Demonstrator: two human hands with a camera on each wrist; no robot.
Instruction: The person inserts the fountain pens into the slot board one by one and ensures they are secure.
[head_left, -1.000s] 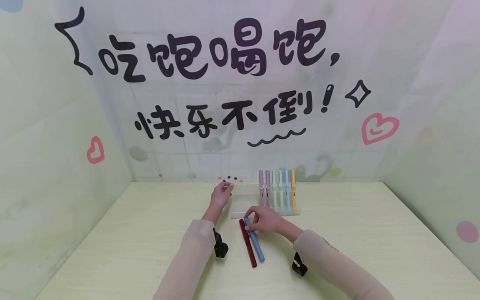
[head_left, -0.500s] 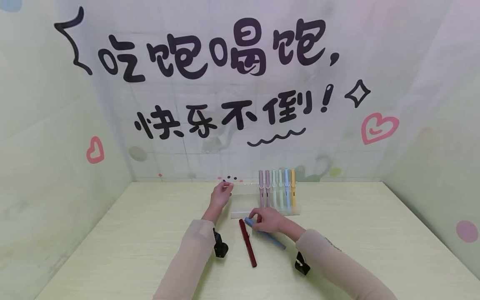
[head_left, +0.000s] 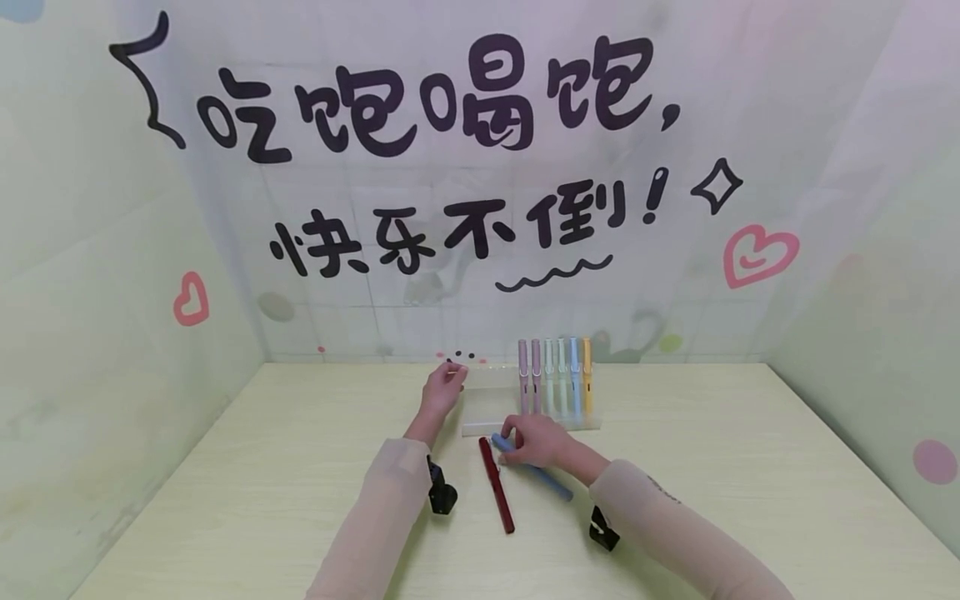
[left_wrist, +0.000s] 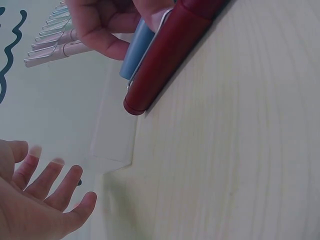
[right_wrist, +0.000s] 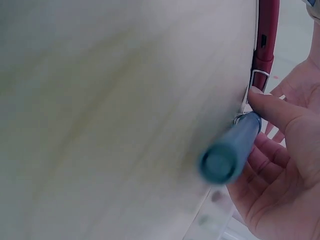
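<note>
In the head view, my right hand (head_left: 534, 440) pinches a light blue pen (head_left: 551, 482) near its capped end. The pen slants low over the table, and its far end points at the camera in the right wrist view. A dark red pen (head_left: 497, 487) with a metal clip lies just left of it. My left hand (head_left: 444, 387) is at the upper left corner of a clear plastic pen stand (head_left: 491, 430); thumb and forefinger pinch its edge, the other fingers (left_wrist: 65, 192) spread loosely in the left wrist view.
Several pens stand in the right part of the stand: purple pens (head_left: 528, 375), pale green pens (head_left: 555, 375), a blue pen (head_left: 575, 375) and a yellow pen (head_left: 587, 375). A printed cloth wall (head_left: 420, 325) rises behind the table (head_left: 315, 467).
The blue pen has swung at its near end to the right, away from the red pen, with my right hand shifting slightly. My left hand and the stand have stayed put.
</note>
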